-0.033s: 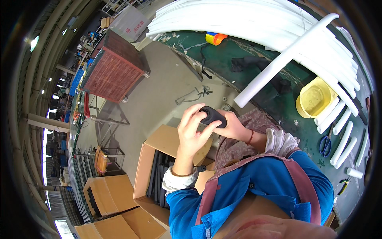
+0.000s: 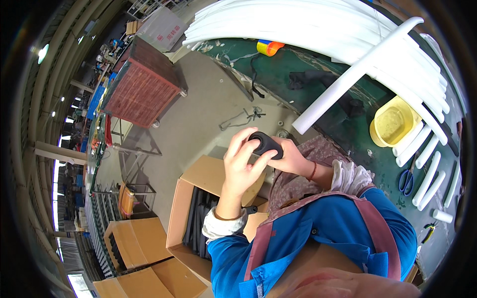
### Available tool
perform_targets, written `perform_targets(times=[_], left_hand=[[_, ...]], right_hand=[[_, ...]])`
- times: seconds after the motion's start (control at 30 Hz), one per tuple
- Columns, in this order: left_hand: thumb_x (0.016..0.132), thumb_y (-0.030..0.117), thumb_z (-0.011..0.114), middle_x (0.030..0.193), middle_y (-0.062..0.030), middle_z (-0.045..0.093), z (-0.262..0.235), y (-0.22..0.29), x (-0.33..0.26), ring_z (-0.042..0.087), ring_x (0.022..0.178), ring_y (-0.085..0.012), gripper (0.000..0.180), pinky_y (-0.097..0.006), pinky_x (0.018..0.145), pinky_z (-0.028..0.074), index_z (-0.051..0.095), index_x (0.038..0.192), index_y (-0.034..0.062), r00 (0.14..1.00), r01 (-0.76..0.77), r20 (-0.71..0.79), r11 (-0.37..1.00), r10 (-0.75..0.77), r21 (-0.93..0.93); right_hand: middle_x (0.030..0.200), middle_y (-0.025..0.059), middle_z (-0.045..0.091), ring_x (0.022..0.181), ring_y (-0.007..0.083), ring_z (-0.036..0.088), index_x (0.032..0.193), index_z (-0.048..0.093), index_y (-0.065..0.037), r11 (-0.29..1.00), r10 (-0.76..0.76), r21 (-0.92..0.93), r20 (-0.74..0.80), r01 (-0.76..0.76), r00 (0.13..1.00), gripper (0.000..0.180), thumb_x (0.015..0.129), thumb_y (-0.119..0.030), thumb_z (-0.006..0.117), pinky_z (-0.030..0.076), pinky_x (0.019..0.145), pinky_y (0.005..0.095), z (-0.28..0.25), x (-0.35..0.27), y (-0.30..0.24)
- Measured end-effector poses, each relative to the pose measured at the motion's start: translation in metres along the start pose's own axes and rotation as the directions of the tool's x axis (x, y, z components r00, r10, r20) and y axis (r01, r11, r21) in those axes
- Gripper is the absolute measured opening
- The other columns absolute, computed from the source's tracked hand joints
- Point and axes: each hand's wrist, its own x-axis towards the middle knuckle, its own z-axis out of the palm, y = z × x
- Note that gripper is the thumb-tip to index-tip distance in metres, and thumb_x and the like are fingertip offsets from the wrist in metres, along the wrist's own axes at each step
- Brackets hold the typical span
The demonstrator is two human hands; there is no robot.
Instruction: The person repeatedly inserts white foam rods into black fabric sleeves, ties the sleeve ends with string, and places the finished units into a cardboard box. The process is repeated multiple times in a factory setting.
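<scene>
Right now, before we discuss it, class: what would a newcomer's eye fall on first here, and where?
Probably the broad stack of long white tubes, curving across the upper right on the dark green tabletop. Next, near the centre, a short black cylinder held between the left hand and right hand. At upper left stands a reddish-brown, box-shaped wheeled cabinet.

Black cylinder (image 2: 267,145), short and thick, matte, soft-looking; round end with dark hollow or coiled centre, can't tell which. Held in the air between both hands, axis tilted, hollow-looking end toward picture left. Left hand (image 2: 241,161) has fingers at that end, thumb along lower side; right hand (image 2: 292,159) wraps the other end, partly hiding it.
</scene>
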Motion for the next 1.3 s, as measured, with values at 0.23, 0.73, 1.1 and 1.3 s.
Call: perform_targets(times=[0.23,0.73,1.1,1.3], left_hand=[[0.063,0.007,0.082,0.124,-0.0174,0.048,0.005,-0.005,-0.007,0.056,0.104,-0.0271,0.053,-0.036,0.083,0.05,0.052,0.106,0.0018,0.994,0.105,0.024,0.981,-0.102,-0.164],[0.062,0.007,0.061,0.09,-0.0091,0.055,-0.031,0.017,-0.062,0.054,0.081,-0.0293,0.047,-0.04,0.073,0.044,0.057,0.109,0.0104,0.995,0.064,0.021,0.761,-0.101,0.645],[0.074,0.025,0.071,0.133,-0.0182,0.041,-0.138,-0.132,-0.244,0.03,0.13,-0.0371,0.07,-0.062,0.105,0.016,0.04,0.134,0.0106,0.52,0.628,-0.538,-0.131,-0.663,0.767],[0.078,0.032,0.067,0.117,-0.0115,0.058,-0.045,-0.154,-0.213,0.044,0.123,-0.0302,0.042,-0.064,0.104,0.016,0.059,0.112,0.0087,0.663,0.475,-0.055,0.362,-0.746,0.802]], right_hand=[[0.086,0.0139,0.065,0.08,0.0196,0.065,0.1,0.059,0.001,0.996,0.042,0.079,0.022,-0.044,0.999,0.036,0.073,-0.019,0.072,0.049,0.07,0.0312,-0.001,0.005,-0.012],[0.116,0.0166,0.053,0.101,0.034,0.055,0.114,0.052,-0.001,0.955,-0.092,-0.239,0.327,0.177,0.941,0.047,0.071,-0.005,0.07,0.047,0.085,0.037,0.006,-0.001,-0.025],[0.118,0.0205,0.052,0.106,0.0401,0.052,0.11,0.055,0.0,0.675,-0.088,-0.684,0.3,0.278,0.95,0.045,0.066,0.001,0.067,0.043,0.092,0.0426,-0.126,0.007,-0.041],[0.134,0.0151,0.039,0.131,0.0343,0.03,0.129,0.046,-0.01,0.09,0.138,-0.933,0.359,0.349,0.923,0.079,0.057,-0.01,0.077,0.014,0.111,0.0577,-0.179,0.03,-0.032]])
